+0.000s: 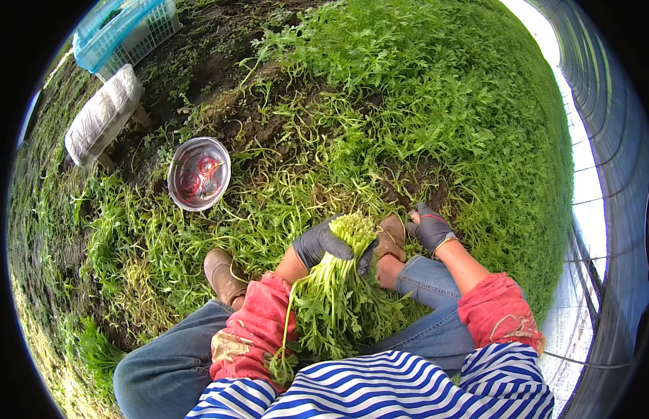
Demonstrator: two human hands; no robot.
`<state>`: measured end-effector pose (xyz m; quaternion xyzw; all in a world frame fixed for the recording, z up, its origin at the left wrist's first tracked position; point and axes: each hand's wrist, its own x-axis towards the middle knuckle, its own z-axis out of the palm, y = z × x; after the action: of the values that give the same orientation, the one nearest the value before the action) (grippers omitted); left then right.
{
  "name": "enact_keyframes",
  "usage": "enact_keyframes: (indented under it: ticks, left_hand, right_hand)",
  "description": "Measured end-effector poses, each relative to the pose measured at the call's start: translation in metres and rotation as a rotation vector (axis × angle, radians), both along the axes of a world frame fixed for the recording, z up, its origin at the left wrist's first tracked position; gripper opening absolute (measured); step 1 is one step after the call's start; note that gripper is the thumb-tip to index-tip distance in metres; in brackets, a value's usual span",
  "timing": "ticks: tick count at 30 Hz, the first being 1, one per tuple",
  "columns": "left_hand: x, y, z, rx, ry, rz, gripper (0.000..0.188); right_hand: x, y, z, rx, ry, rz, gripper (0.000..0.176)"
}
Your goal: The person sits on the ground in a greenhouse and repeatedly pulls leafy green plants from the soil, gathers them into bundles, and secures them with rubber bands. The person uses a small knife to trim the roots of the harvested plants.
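Note:
In front of my body, my left hand [324, 243], in a dark glove, grips a thick bunch of leafy greens [345, 277]. The pale cut stems point away from me, and the leaves hang toward my lap. One long stem droops apart from the bunch, over the red sleeve. My right hand [430, 228], also gloved, is curled low over the ground, right of a brown boot [391, 236]. A red band crosses its knuckles. A thin brownish object [393, 189] lies just beyond its fingers; whether the hand holds it cannot be made out.
A metal bowl [173, 180] with red bands inside sits on the ground at left. Beyond it are a plastic-wrapped low stool [104, 115] and a white crate [151, 32] with blue plastic sheeting [88, 50]. Dense greens [460, 94] grow at right, beside a plastic-film wall [591, 209].

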<state>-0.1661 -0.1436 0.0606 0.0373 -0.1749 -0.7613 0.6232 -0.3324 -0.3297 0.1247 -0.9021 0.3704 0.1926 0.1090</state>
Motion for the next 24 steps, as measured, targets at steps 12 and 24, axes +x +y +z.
enact_keyframes:
  ticks: [12,24]
  left_hand:
    - [0.011,-0.002,0.019,-0.147,-0.099,-0.081,0.064]
    - [0.015,-0.002,0.010,-0.149,-0.170,-0.165,0.076]
  right_hand:
    - [0.033,0.032,0.047,1.388,-0.237,-0.416,0.032]
    - [0.026,0.040,0.053,1.522,-0.325,-0.536,0.028]
